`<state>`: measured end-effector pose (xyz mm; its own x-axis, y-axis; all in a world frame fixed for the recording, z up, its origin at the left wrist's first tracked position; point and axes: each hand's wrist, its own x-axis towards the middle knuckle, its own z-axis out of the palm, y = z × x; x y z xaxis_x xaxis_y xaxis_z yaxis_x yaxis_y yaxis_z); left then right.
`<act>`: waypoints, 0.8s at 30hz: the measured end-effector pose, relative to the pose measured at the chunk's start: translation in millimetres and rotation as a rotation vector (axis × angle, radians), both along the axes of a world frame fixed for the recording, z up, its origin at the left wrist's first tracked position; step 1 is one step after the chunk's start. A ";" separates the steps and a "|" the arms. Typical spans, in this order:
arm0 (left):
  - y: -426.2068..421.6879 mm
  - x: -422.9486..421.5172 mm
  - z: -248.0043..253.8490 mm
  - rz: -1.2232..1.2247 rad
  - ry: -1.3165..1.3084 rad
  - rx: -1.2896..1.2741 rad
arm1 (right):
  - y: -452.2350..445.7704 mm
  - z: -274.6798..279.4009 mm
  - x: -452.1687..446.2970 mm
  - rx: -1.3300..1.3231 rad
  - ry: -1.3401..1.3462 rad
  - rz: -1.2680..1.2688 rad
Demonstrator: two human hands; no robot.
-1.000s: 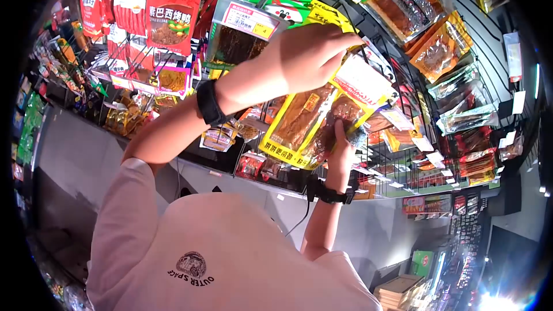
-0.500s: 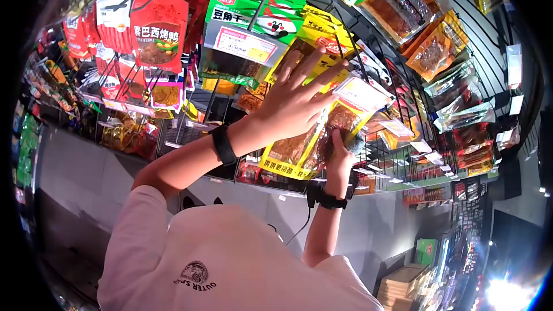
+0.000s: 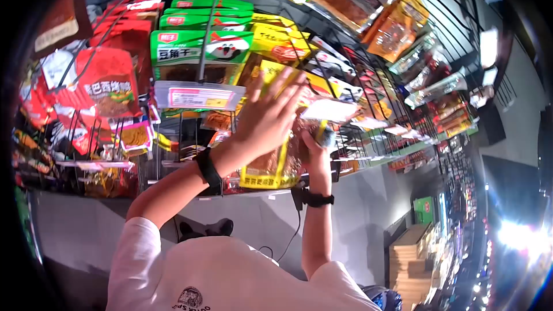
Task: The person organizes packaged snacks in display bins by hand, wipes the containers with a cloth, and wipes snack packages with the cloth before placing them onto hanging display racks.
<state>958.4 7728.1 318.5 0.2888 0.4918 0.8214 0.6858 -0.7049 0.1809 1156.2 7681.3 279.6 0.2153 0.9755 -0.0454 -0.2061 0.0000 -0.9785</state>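
Note:
My left hand (image 3: 268,118) lies across the upper part of a yellow snack packet (image 3: 268,170), its fingers stretched out and slightly blurred. Clear windows in the packet show brown food. On its right side my right hand (image 3: 315,152) grips the packet, thumb in front and the other fingers mostly hidden. A grey-blue fuzzy piece (image 3: 328,138) shows beside the right thumb; what it is I cannot make out. Just above hangs a white price tag (image 3: 329,110). More yellow packets (image 3: 280,37) hang behind my left hand.
Green packets (image 3: 201,46) hang on a rack hook behind a price-tag holder (image 3: 199,97). Red packets (image 3: 109,83) hang to the left. Wire hooks with orange packets (image 3: 397,26) stick out on the right. Cardboard boxes (image 3: 408,265) stand on the floor at lower right.
The view has shifted, so the rack's goods sit farther left. My left hand's fingers, spread before, are closer together over the packet. My right hand keeps its grip.

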 end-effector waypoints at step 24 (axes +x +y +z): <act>-150.8 63.5 -76.9 -0.230 -0.299 -0.491 | -80.7 -48.9 50.6 0.090 0.717 0.502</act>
